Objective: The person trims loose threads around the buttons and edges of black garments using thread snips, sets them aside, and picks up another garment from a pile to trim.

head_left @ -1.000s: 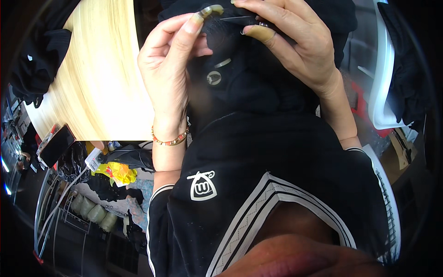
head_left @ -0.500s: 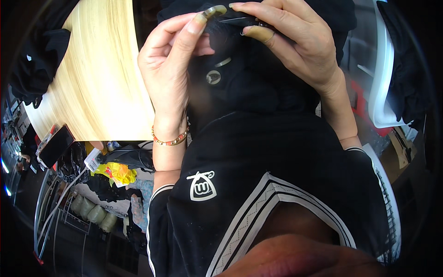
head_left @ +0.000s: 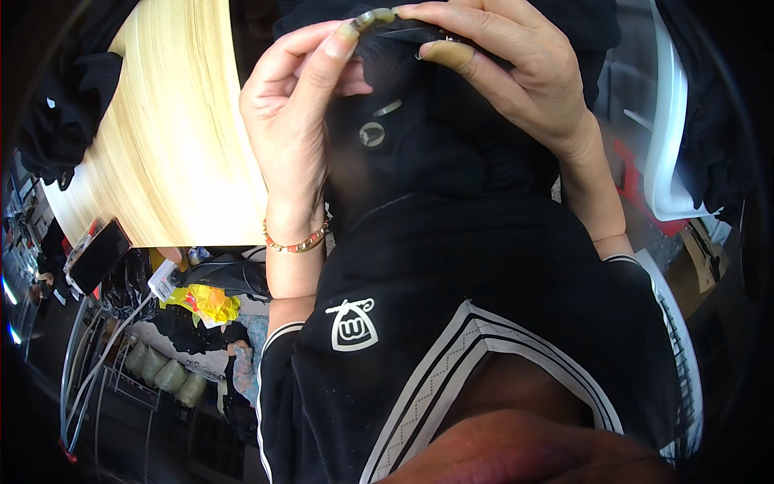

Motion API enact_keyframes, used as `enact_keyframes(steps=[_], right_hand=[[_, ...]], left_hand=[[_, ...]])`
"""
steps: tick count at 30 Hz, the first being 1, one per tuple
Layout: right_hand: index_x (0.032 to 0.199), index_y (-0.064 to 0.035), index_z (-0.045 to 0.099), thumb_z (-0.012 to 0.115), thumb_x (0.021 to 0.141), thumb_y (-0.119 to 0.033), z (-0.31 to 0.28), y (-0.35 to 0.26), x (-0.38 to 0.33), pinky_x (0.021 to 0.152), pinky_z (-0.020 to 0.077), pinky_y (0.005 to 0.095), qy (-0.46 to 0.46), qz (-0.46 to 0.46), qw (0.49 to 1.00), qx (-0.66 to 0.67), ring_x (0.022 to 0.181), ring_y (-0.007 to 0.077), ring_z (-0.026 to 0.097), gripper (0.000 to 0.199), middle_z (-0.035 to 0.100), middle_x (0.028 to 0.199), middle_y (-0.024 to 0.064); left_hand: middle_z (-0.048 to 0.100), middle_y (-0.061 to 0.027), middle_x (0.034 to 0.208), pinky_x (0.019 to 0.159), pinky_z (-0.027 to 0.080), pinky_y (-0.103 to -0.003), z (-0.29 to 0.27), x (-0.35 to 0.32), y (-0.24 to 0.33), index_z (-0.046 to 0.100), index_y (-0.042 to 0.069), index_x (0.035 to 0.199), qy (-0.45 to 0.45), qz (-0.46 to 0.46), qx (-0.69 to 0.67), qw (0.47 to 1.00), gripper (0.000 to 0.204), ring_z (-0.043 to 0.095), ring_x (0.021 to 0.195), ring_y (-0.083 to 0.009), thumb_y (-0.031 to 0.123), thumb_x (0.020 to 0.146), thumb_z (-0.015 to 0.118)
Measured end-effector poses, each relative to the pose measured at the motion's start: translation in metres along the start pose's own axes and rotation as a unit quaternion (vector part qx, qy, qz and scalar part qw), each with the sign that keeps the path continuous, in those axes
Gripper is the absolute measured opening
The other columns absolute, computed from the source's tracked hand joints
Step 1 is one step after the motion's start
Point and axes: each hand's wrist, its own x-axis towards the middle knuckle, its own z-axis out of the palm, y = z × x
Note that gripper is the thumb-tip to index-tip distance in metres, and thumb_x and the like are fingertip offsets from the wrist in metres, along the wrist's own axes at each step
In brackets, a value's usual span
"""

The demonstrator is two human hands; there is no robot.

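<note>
At the top middle of the frame, both hands are holding up a soft black cloth garment [head_left: 451,153] by its top edge. Compared with a moment ago, almost nothing is moving: the hands are staying in the same spot and keeping the same grip, so the work on that edge looks like it is still going on. The left hand [head_left: 294,121] is pinching the cloth between thumb and pointing finger. The right hand [head_left: 516,68] is closing its fingers [head_left: 451,55] on the same edge, and it may be holding a thin dark tool there, but I cannot tell what it is.

A bead bracelet [head_left: 297,240] is sitting on the left wrist. A pale wooden counter [head_left: 169,137] is filling the upper left. A black phone [head_left: 98,255] is lying at its lower corner. A white plastic chair [head_left: 667,137] is standing at the right. The hanging cloth is hiding whatever is behind it.
</note>
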Motion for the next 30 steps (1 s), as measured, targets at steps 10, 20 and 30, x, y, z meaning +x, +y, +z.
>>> enact_keyframes(steps=[10, 20, 30], right_hand=[[0.112, 0.0022, 0.07, 0.076, 0.085, -0.008, 0.007, 0.005, -0.002, 0.061, 0.0467, 0.0289, 0.033, -0.015, 0.998, 0.058, 0.068, 0.0199, 0.057, 0.029, 0.06, 0.082, 0.0099], [0.11, 0.0015, 0.071, 0.075, 0.085, -0.006, 0.0, 0.0, 0.003, 0.061, 0.0464, 0.0286, -0.02, 0.02, 0.998, 0.061, 0.068, 0.0194, 0.057, 0.026, 0.061, 0.081, 0.0089], [0.094, 0.0013, 0.065, 0.073, 0.09, -0.013, 0.015, 0.008, 0.015, 0.055, 0.0354, 0.0204, -0.035, 0.209, 0.952, 0.222, 0.064, 0.0024, 0.039, 0.017, 0.048, 0.07, -0.0046]], left_hand=[[0.071, -0.0065, 0.087, 0.066, 0.058, -0.023, -0.002, 0.001, 0.001, 0.07, -0.002, 0.11, 0.009, -0.007, 0.007, 1.0, 0.019, 0.068, 0.075, -0.0096, 0.01, 0.094, 0.069], [0.07, -0.006, 0.085, 0.065, 0.057, -0.023, -0.002, 0.004, 0.001, 0.07, -0.001, 0.109, -0.002, -0.007, 0.008, 1.0, 0.019, 0.067, 0.073, -0.0092, 0.009, 0.093, 0.07], [0.071, -0.0072, 0.105, 0.064, 0.053, -0.021, -0.01, 0.013, -0.01, 0.062, 0.0, 0.125, 0.015, -0.055, -0.038, 0.998, 0.03, 0.063, 0.069, -0.0084, 0.018, 0.101, 0.059]])
